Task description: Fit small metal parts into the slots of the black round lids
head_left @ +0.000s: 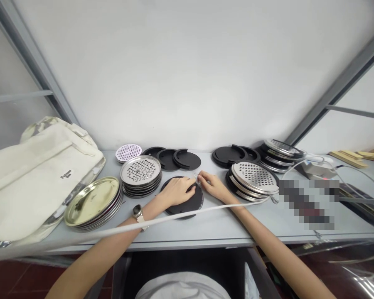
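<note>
A dark round disc (187, 205) lies on the table in front of me, its far side covered by my left hand (178, 191). The fingers of that hand curl over the disc, with the thumb toward its right edge. Just right of the disc, my right hand (214, 186) has its fingertips pinched together beside the left fingers. A small clear or shiny bit seems to be at those fingertips, too small to name. Left of the disc stands a stack of silver perforated round plates (141, 171). Another stack of perforated plates with black bases (255, 177) is to the right.
Black round trays with raised rims (187, 159) lie along the wall, beside a lilac perforated disc (129, 153). Gold-topped round trays (93, 199) and a cream bag (40, 174) occupy the left. A white cable (174, 214) crosses above my forearms. A white power strip (318, 168) sits right.
</note>
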Demonstrator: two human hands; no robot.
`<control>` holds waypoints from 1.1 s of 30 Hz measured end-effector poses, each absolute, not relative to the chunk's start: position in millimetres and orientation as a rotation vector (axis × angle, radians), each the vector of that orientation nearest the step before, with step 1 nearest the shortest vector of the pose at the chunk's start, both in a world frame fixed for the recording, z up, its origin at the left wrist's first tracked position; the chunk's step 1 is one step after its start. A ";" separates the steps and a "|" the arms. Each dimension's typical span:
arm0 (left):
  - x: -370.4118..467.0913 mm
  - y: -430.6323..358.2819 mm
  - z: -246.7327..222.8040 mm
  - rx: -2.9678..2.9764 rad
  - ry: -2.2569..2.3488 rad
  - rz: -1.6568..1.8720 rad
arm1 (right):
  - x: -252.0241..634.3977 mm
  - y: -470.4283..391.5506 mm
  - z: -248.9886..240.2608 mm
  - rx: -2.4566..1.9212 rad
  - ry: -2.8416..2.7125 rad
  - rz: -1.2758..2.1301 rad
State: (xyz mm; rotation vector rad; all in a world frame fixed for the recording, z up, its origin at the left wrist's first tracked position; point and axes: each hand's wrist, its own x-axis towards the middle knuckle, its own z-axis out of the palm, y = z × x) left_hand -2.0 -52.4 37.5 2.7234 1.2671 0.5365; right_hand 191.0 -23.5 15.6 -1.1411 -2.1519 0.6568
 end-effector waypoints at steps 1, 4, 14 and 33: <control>-1.5 -53.0 37.9 2.731 1.246 0.527 | 190.8 -23.7 15.4 -1.140 -2.164 0.649; 0.1 -53.8 37.7 2.733 1.254 0.514 | 190.1 -24.4 14.3 -1.136 -2.213 0.656; 1.3 -52.6 35.5 2.665 1.436 0.514 | 191.3 -22.1 11.4 -1.102 -2.280 0.719; 1.1 -50.5 36.6 2.628 1.422 0.463 | 191.9 -20.2 8.2 -1.152 -2.307 0.686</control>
